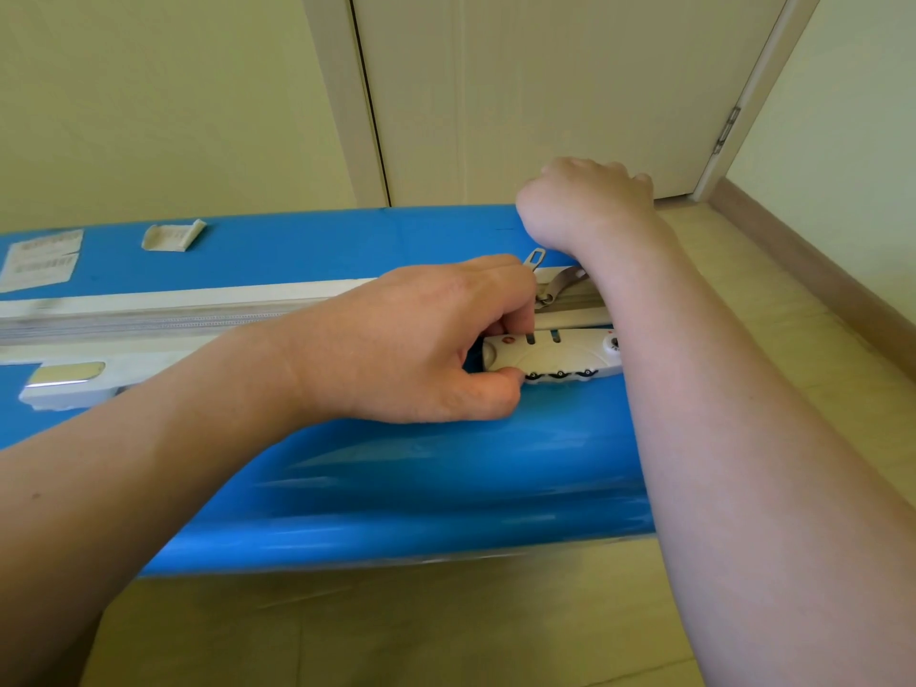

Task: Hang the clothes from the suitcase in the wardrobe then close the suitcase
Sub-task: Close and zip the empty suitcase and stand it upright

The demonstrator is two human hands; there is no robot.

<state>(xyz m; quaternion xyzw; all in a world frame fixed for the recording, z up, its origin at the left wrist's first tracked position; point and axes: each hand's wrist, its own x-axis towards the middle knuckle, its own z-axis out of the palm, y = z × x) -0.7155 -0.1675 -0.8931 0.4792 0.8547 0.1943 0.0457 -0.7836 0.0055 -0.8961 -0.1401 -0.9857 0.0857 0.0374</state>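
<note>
left hand (426,339) pinches zipper pull (534,259); right hand (585,200) hooked over suitcase (396,478) edge.

A pale closed door (570,91) fills the 12 o'clock area, its hinge (726,131) at 2 o'clock. Cream walls (163,101) flank it at 10 and 2 o'clock. A beige skirting board (813,285) runs toward 3 o'clock above the light tiled floor (396,632).
</note>
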